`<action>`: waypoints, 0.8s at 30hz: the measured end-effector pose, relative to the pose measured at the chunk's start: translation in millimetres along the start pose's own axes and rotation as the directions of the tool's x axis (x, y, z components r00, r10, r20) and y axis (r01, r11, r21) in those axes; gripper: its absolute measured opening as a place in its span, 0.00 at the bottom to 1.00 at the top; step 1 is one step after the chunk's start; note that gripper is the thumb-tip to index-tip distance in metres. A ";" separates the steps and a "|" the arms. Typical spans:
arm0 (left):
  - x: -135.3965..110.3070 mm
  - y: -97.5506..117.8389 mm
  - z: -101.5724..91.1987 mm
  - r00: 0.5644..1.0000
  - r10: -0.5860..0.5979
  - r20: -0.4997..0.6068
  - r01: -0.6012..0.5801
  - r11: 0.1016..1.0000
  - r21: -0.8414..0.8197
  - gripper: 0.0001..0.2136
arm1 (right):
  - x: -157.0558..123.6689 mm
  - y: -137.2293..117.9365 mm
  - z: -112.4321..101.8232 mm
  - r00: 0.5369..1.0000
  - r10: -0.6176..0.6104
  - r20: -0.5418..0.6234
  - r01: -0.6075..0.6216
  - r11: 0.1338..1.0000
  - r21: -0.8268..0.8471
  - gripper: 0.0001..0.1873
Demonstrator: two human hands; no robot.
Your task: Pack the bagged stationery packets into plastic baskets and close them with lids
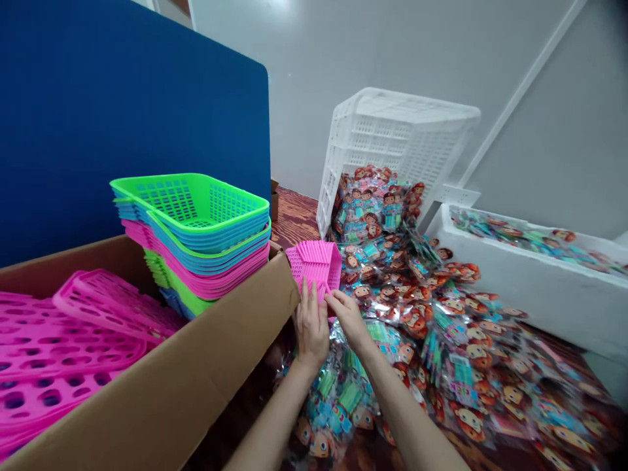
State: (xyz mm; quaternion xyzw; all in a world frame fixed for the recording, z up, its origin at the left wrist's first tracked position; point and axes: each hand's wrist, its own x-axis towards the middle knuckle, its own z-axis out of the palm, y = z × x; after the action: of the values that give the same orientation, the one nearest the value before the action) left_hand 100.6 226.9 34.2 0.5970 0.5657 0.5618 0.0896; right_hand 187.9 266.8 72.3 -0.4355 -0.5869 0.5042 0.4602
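Note:
A small pink plastic basket (314, 261), with slotted sides and a row of ribbed pink pieces, sits just beyond the cardboard box's corner. My left hand (313, 327) lies on its near side with the fingers stretched out. Thumb and fingers of my right hand (347, 319) are closed on the basket's near right edge; the fingertips are partly hidden. Beneath and around my wrists are clear bags (348, 392) printed with cartoon figures, with pastel-coloured items inside.
At left, a cardboard box (235, 347) holds pink perforated panels (63, 340) and a tall stack of green, blue and pink baskets (196, 229). A tipped white crate (397, 118) spills bags at the back. A white foam box (520, 261) with more bags stands right. A blue panel (137, 118) rises behind.

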 end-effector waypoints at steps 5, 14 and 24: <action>17.0 -16.0 1.5 0.999 0.011 -0.037 -0.010 1.000 0.024 0.22 | 28.5 -7.3 5.8 0.999 0.050 -0.020 -0.049 0.998 0.050 0.21; 20.3 -11.5 4.8 0.996 -0.066 -0.068 0.066 0.998 -0.009 0.22 | 37.2 -12.3 8.4 0.946 -0.031 -0.322 0.012 0.998 -0.061 0.16; 21.1 -5.3 4.4 0.998 -0.062 -0.007 0.062 0.997 0.052 0.25 | -91.1 -86.0 -82.2 0.961 -0.012 -0.277 -0.057 0.969 -0.241 0.14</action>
State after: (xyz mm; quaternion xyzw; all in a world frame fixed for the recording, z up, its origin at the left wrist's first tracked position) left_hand 95.2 247.4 40.7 0.5797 0.5986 0.5455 0.0897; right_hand 282.3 184.0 154.1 -0.5621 -0.5699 0.3667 0.4742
